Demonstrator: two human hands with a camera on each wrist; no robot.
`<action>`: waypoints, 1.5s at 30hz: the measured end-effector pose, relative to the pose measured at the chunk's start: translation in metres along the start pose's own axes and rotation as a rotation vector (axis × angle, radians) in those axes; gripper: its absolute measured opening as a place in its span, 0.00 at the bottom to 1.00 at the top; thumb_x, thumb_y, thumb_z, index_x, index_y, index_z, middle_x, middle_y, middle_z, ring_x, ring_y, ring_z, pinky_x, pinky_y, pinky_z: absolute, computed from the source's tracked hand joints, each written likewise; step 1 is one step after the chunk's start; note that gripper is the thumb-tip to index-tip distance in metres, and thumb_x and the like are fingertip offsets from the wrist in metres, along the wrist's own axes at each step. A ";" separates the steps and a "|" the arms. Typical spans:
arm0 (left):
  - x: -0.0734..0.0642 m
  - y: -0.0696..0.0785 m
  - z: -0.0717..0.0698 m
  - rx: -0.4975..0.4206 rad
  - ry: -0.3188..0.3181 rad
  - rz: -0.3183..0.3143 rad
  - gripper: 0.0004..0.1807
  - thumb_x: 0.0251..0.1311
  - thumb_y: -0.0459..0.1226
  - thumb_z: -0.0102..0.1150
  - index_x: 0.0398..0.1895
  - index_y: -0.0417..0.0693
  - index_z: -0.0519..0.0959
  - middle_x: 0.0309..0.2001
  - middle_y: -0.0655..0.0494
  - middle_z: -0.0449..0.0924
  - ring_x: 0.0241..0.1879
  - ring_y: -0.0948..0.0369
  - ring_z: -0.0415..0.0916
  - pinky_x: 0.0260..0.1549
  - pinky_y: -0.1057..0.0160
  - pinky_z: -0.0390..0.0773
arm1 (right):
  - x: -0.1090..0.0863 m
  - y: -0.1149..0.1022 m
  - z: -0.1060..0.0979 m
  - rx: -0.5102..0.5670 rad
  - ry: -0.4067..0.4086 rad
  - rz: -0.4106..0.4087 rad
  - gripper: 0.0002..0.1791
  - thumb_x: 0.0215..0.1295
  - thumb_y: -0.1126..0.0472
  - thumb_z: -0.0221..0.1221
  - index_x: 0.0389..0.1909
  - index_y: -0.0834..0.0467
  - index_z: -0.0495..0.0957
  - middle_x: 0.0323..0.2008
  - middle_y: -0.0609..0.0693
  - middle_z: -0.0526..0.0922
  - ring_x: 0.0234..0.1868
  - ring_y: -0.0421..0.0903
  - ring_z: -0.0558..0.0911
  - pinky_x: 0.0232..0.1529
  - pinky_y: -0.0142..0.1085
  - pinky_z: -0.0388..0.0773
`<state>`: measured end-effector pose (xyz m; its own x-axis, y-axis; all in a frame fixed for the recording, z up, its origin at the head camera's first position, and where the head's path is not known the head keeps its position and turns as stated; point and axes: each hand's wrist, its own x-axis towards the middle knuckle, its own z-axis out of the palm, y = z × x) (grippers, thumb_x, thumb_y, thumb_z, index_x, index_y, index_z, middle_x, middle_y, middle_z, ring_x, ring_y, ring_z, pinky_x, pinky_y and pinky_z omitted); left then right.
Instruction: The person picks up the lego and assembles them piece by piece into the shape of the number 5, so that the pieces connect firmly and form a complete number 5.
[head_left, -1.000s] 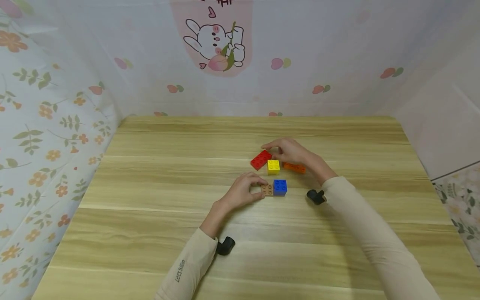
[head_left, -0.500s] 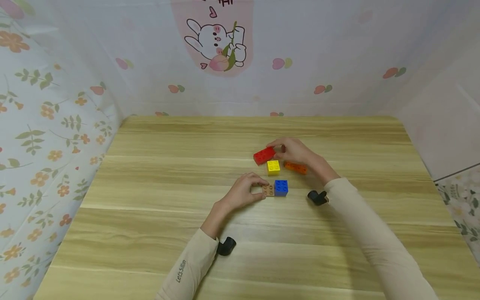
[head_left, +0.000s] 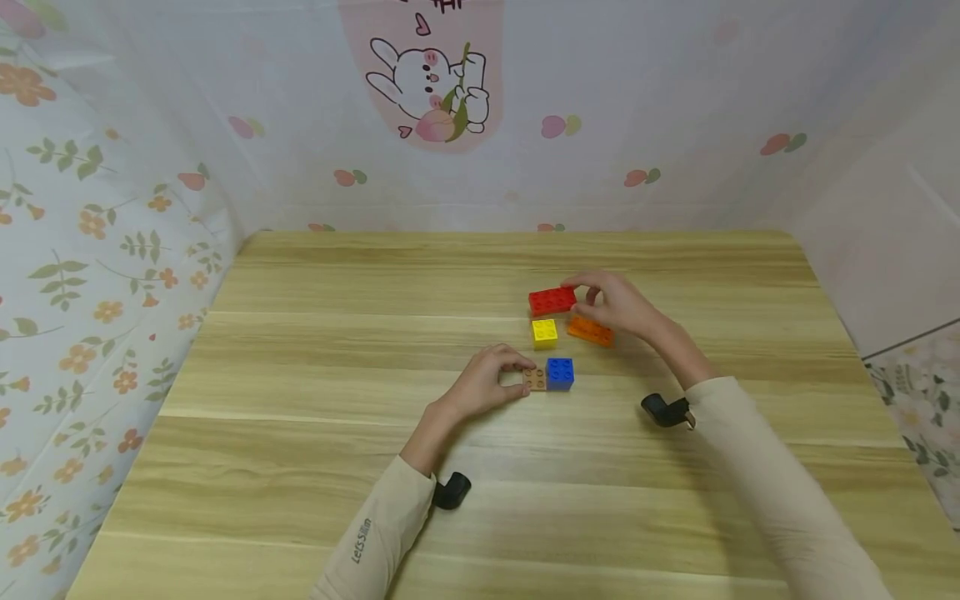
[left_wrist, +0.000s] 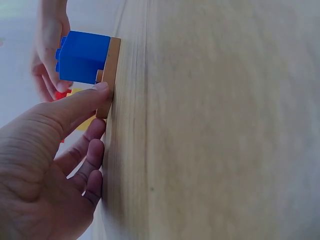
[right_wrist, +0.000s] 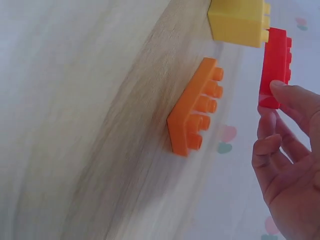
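Observation:
My left hand [head_left: 483,383] pinches the left end of a flat brown building brick [head_left: 534,379] between thumb and fingers, low at the tabletop. On that brick's right part sits a square blue brick [head_left: 560,374], studs up; the left wrist view shows the blue brick [left_wrist: 85,55] rising from the thin brown one [left_wrist: 112,65]. My right hand [head_left: 615,304] pinches the right end of a long red brick [head_left: 550,301], its studs showing. A square yellow brick [head_left: 544,333] stands just in front of the red one. Close under the right hand lies an orange brick [head_left: 590,331], slightly slanted.
The bricks are on a wood-grain table [head_left: 315,467]. A patterned white cloth [head_left: 600,83] hangs behind its far edge, and a floral cloth [head_left: 97,250] hangs along the left. Black wrist devices [head_left: 452,492] stick out beside both sleeves.
The right hand has shifted right, bringing the red brick along and turning it from slanted to nearly level across the view. The left hand stays put on the brown brick.

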<state>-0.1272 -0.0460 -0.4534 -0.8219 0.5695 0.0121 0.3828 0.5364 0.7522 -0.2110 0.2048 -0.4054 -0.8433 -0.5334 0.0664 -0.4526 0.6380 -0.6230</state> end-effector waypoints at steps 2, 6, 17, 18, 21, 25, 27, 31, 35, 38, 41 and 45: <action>0.000 0.000 0.000 -0.003 0.002 0.004 0.17 0.53 0.36 0.67 0.47 0.47 0.81 0.44 0.58 0.77 0.45 0.62 0.70 0.46 0.65 0.70 | -0.005 -0.001 -0.002 0.005 0.020 -0.018 0.20 0.58 0.67 0.62 0.53 0.64 0.76 0.48 0.60 0.78 0.30 0.47 0.75 0.22 0.34 0.69; 0.000 -0.001 0.000 -0.004 0.009 0.008 0.16 0.53 0.36 0.67 0.47 0.47 0.81 0.44 0.58 0.77 0.45 0.62 0.70 0.46 0.65 0.70 | -0.015 -0.005 -0.006 0.014 0.057 -0.038 0.20 0.58 0.67 0.62 0.53 0.63 0.76 0.48 0.60 0.78 0.28 0.46 0.74 0.18 0.34 0.67; 0.000 0.000 -0.001 0.002 0.016 0.018 0.17 0.52 0.36 0.67 0.47 0.47 0.81 0.44 0.57 0.78 0.44 0.62 0.70 0.45 0.64 0.70 | -0.034 -0.025 -0.007 -0.011 0.124 -0.110 0.19 0.56 0.68 0.64 0.51 0.63 0.77 0.43 0.56 0.80 0.25 0.42 0.72 0.16 0.32 0.70; 0.000 0.001 -0.001 0.005 0.017 0.019 0.17 0.52 0.36 0.67 0.47 0.47 0.81 0.44 0.57 0.78 0.44 0.62 0.70 0.45 0.64 0.70 | -0.035 -0.026 -0.006 -0.015 0.127 -0.120 0.19 0.55 0.68 0.64 0.50 0.62 0.77 0.43 0.56 0.80 0.25 0.42 0.72 0.17 0.32 0.70; 0.000 0.001 0.000 0.009 0.017 0.019 0.17 0.52 0.36 0.67 0.47 0.47 0.81 0.44 0.57 0.77 0.44 0.62 0.70 0.45 0.65 0.70 | -0.039 -0.030 -0.004 -0.007 0.125 -0.129 0.20 0.55 0.67 0.65 0.50 0.61 0.78 0.41 0.53 0.80 0.26 0.42 0.72 0.17 0.30 0.71; 0.000 0.001 0.000 0.005 0.021 0.025 0.17 0.51 0.36 0.67 0.46 0.46 0.81 0.43 0.56 0.78 0.43 0.61 0.71 0.44 0.65 0.70 | -0.045 -0.034 -0.001 0.004 0.112 -0.121 0.20 0.55 0.65 0.66 0.49 0.60 0.78 0.40 0.51 0.79 0.27 0.41 0.72 0.17 0.29 0.69; 0.000 0.001 0.000 0.001 0.023 0.029 0.17 0.51 0.35 0.67 0.46 0.46 0.81 0.43 0.56 0.78 0.43 0.61 0.71 0.44 0.65 0.70 | -0.048 -0.036 0.001 0.003 0.111 -0.123 0.19 0.55 0.65 0.66 0.50 0.60 0.78 0.40 0.51 0.79 0.26 0.41 0.72 0.16 0.29 0.69; 0.000 0.000 0.000 -0.002 0.027 0.035 0.17 0.51 0.35 0.68 0.46 0.46 0.81 0.43 0.56 0.78 0.43 0.61 0.71 0.43 0.65 0.70 | -0.053 -0.040 0.003 0.005 0.113 -0.137 0.19 0.55 0.65 0.65 0.50 0.61 0.78 0.41 0.52 0.79 0.25 0.40 0.71 0.16 0.30 0.69; -0.001 0.000 0.000 0.002 0.032 0.043 0.17 0.50 0.35 0.68 0.45 0.45 0.81 0.43 0.56 0.78 0.42 0.61 0.71 0.43 0.65 0.70 | -0.057 -0.042 0.006 0.016 0.112 -0.148 0.20 0.54 0.65 0.66 0.49 0.61 0.78 0.40 0.51 0.79 0.25 0.40 0.71 0.17 0.30 0.70; 0.000 0.000 0.001 0.008 0.039 0.050 0.17 0.50 0.36 0.68 0.45 0.45 0.81 0.43 0.56 0.78 0.42 0.61 0.71 0.43 0.65 0.70 | -0.059 -0.042 0.008 0.020 0.106 -0.155 0.20 0.54 0.65 0.66 0.49 0.61 0.78 0.40 0.51 0.79 0.25 0.40 0.71 0.18 0.30 0.71; 0.000 -0.001 0.001 0.016 0.043 0.052 0.17 0.49 0.36 0.69 0.44 0.44 0.81 0.42 0.55 0.79 0.42 0.60 0.71 0.43 0.65 0.70 | -0.062 -0.042 0.012 0.020 0.091 -0.155 0.20 0.54 0.66 0.66 0.49 0.61 0.78 0.40 0.50 0.79 0.25 0.39 0.70 0.18 0.30 0.72; 0.000 0.000 0.000 0.025 0.044 0.043 0.16 0.49 0.36 0.69 0.43 0.42 0.81 0.41 0.54 0.79 0.42 0.59 0.71 0.43 0.64 0.70 | -0.065 -0.044 0.015 0.017 0.074 -0.149 0.21 0.53 0.66 0.67 0.50 0.61 0.78 0.36 0.50 0.78 0.24 0.39 0.69 0.18 0.29 0.71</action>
<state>-0.1275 -0.0458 -0.4537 -0.8219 0.5650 0.0732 0.4281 0.5277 0.7337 -0.1317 0.2034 -0.3941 -0.7867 -0.5784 0.2155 -0.5694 0.5452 -0.6152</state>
